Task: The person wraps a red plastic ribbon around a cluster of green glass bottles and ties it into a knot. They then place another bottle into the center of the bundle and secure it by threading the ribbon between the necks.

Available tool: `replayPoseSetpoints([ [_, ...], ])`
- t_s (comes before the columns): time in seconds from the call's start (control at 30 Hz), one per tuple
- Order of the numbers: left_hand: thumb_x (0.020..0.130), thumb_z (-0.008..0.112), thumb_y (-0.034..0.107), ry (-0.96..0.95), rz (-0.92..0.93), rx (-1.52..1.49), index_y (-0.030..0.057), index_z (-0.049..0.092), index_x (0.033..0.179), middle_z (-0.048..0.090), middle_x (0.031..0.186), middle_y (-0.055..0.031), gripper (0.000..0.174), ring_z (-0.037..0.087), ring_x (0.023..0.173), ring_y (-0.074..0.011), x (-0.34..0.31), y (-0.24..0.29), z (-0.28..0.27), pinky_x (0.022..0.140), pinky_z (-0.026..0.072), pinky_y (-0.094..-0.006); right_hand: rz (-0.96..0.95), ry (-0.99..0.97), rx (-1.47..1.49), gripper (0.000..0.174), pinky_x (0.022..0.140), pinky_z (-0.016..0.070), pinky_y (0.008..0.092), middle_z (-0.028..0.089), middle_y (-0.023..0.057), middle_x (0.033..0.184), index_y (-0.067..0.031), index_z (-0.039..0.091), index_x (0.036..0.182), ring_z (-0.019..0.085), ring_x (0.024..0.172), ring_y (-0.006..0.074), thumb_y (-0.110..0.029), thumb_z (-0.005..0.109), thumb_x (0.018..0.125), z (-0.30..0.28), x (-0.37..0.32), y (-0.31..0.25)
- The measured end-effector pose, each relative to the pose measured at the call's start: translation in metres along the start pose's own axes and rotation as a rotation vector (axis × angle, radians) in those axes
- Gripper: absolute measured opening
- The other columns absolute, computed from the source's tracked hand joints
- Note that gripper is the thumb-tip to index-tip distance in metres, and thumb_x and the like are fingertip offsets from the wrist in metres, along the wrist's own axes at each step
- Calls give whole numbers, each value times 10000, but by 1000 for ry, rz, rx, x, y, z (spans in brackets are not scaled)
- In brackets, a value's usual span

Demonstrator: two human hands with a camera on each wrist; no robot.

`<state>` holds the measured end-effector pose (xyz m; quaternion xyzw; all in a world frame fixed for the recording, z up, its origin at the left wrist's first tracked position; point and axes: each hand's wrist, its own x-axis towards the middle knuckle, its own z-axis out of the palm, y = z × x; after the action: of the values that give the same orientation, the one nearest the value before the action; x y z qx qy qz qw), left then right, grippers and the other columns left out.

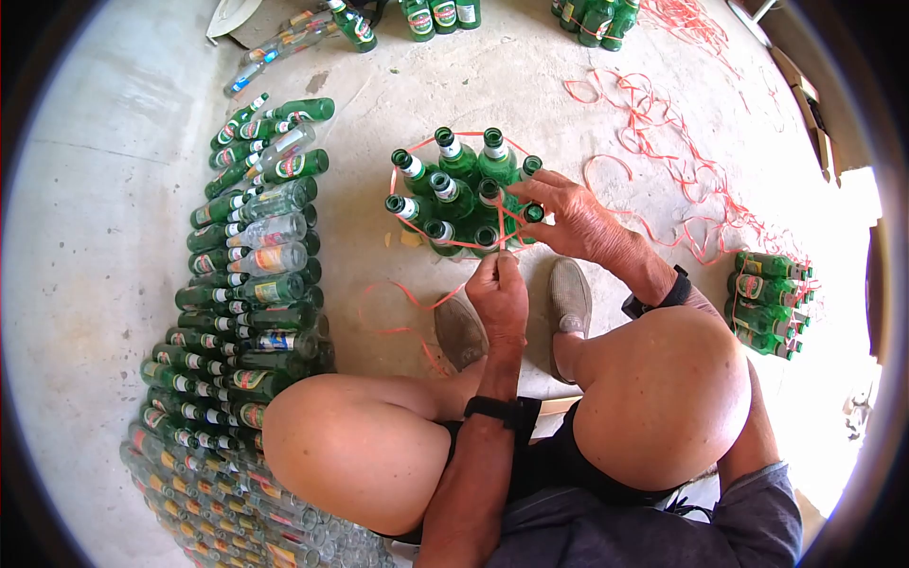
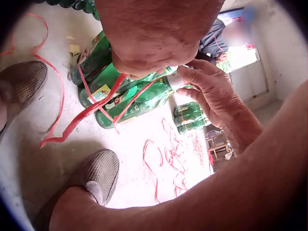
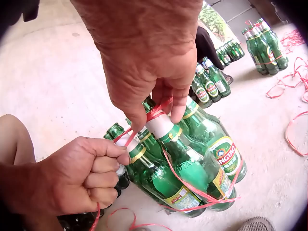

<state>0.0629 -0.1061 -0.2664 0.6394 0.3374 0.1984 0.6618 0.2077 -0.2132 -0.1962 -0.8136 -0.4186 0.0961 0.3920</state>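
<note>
A cluster of green glass beer bottles (image 1: 452, 196) stands upright on the floor, ringed by red plastic twine (image 3: 186, 183). My left hand (image 1: 502, 295) is at the near side of the cluster, its fingers curled in and pinching the twine, with a loose tail hanging below. From the right, my right hand (image 1: 589, 225) holds one bottle's neck between thumb and fingers. Twine is wrapped about that neck in the right wrist view, and a taut strand runs from it toward the left hand (image 3: 82, 175). The right fingertips partly hide the bottle's mouth.
Stacked bottles (image 1: 270, 260) lie along the wall at left. A tied bundle (image 1: 765, 298) lies at right, and more bottles (image 1: 597, 21) stand at the far side. Loose red twine (image 1: 663, 142) tangles across the floor. Two shoes (image 1: 570, 298) are close to the cluster.
</note>
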Motion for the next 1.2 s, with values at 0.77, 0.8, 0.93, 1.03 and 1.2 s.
replayPoseSetpoints([
  [0.77, 965, 611, 79, -3, 99, 76, -74, 687, 827, 542, 627, -21, 219, 457, 587, -85, -9, 6, 1, 542, 396, -317, -21, 36, 24, 330, 855, 590, 433, 666, 148, 990, -57, 750, 1138, 679, 984, 338, -121, 816, 821, 1, -3, 2],
  [0.8, 963, 615, 85, -9, 89, 75, -82, 707, 848, 551, 641, -1, 222, 456, 594, -78, -9, 5, 1, 546, 385, -308, -18, 38, 24, 325, 852, 590, 434, 665, 148, 990, -57, 750, 1132, 679, 982, 338, -121, 817, 821, 1, -4, 3],
  [0.93, 974, 609, 69, 4, 170, 97, -57, 634, 775, 502, 590, -77, 237, 442, 571, -110, -10, 9, 4, 528, 412, -355, -34, 56, 22, 315, 843, 589, 434, 662, 151, 986, -54, 751, 1120, 678, 973, 341, -125, 818, 821, 2, -5, 4],
  [1.03, 970, 603, 58, -15, 213, 132, -56, 632, 775, 491, 587, -109, 228, 430, 567, -128, -10, 17, 0, 530, 415, -375, -48, 61, 20, 313, 838, 589, 433, 660, 153, 986, -47, 751, 1114, 679, 966, 343, -128, 821, 820, 5, -4, 8],
  [1.2, 953, 595, 37, -72, 263, 189, -51, 609, 758, 478, 597, -158, 215, 416, 554, -168, -5, 31, -7, 537, 420, -401, -10, 43, 42, 316, 846, 589, 423, 666, 155, 1008, -27, 753, 1113, 685, 973, 333, -112, 828, 819, 3, -6, 5],
])
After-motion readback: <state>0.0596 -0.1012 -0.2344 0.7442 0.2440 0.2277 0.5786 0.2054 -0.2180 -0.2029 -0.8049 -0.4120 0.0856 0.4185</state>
